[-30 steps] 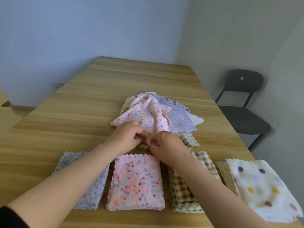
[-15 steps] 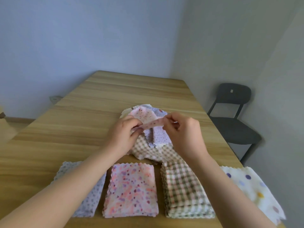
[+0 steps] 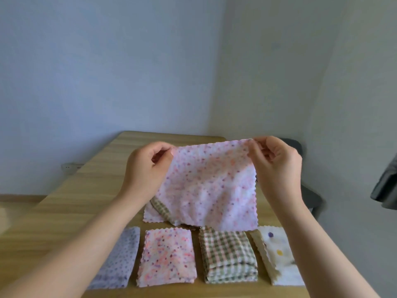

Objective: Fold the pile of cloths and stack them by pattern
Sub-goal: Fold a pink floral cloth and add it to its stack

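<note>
The left hand (image 3: pixel 146 168) pinches the upper left corner of the pink speckled cloth (image 3: pixel 210 186) between thumb and fingertips, and the right hand (image 3: pixel 277 166) pinches the upper right corner the same way. Half a second ago the cloth was a bunched strip between the hands, just above the pile. Now it is pulled out flat and lifted, hanging as a sheet with its lower edge just above the row of folded stacks. It hides most of the unfolded pile, of which only a checked cloth (image 3: pixel 160 208) shows at lower left. On the wooden table (image 3: pixel 86 190), nearer the person, lie the lilac dotted stack (image 3: pixel 120 259), pink speckled stack (image 3: pixel 167 257), checked stack (image 3: pixel 229 254) and polka-dot stack (image 3: pixel 279 254). Spread like this, the cloth looks ready for its first fold, and its match is the pink speckled stack
</note>
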Demonstrator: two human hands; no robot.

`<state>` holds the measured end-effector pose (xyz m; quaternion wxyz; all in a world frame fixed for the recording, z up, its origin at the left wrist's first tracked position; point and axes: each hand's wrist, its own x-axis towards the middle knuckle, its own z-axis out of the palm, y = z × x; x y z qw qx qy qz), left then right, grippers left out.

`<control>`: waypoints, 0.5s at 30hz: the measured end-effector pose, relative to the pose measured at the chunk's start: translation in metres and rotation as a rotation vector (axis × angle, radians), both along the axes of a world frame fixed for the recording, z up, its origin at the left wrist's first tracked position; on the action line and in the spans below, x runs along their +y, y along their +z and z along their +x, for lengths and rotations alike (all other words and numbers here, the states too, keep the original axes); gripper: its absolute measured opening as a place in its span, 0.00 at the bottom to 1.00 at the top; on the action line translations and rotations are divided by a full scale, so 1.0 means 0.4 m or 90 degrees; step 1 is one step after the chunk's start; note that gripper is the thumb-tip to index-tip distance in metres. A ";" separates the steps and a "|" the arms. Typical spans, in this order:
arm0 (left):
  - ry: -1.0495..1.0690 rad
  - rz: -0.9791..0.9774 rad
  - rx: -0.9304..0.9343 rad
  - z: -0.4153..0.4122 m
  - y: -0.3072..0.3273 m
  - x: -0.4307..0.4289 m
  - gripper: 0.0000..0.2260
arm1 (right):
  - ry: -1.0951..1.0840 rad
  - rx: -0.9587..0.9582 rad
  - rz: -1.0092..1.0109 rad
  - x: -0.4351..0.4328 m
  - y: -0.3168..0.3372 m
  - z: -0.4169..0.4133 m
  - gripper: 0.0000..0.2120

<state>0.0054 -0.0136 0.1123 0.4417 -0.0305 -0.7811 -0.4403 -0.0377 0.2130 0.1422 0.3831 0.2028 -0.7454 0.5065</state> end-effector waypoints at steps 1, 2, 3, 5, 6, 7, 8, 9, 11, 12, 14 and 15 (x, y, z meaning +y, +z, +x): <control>-0.005 0.016 0.003 0.014 0.008 0.004 0.09 | -0.009 0.000 -0.008 0.014 0.004 0.012 0.07; -0.010 0.036 -0.001 0.025 0.013 0.008 0.08 | -0.018 -0.002 -0.013 0.027 0.005 0.023 0.07; -0.014 0.058 -0.009 0.032 0.015 0.009 0.08 | -0.028 -0.006 -0.018 0.038 0.003 0.027 0.07; -0.018 0.099 -0.028 0.045 0.010 0.010 0.06 | -0.050 -0.015 -0.019 0.061 -0.005 0.037 0.08; -0.023 0.114 -0.039 0.049 0.002 0.009 0.05 | -0.059 -0.021 -0.019 0.072 -0.012 0.042 0.08; -0.029 0.124 -0.050 0.051 -0.008 0.005 0.05 | -0.067 -0.025 -0.018 0.082 -0.019 0.046 0.08; -0.038 0.132 -0.062 0.052 -0.018 0.002 0.05 | -0.079 -0.030 -0.014 0.091 -0.026 0.048 0.09; -0.050 0.142 -0.076 0.053 -0.030 -0.002 0.05 | -0.093 -0.037 -0.008 0.098 -0.035 0.050 0.09; -0.076 0.160 -0.115 0.051 -0.050 -0.009 0.05 | -0.110 -0.062 -0.009 0.109 -0.051 0.049 0.09; -0.088 0.170 -0.139 0.049 -0.058 -0.012 0.06 | -0.114 -0.075 -0.017 0.114 -0.059 0.045 0.09; -0.092 0.187 -0.182 0.039 -0.076 -0.018 0.06 | -0.118 -0.096 -0.028 0.120 -0.076 0.034 0.09; -0.078 0.201 -0.192 0.036 -0.084 -0.019 0.05 | -0.115 -0.106 -0.028 0.122 -0.082 0.032 0.10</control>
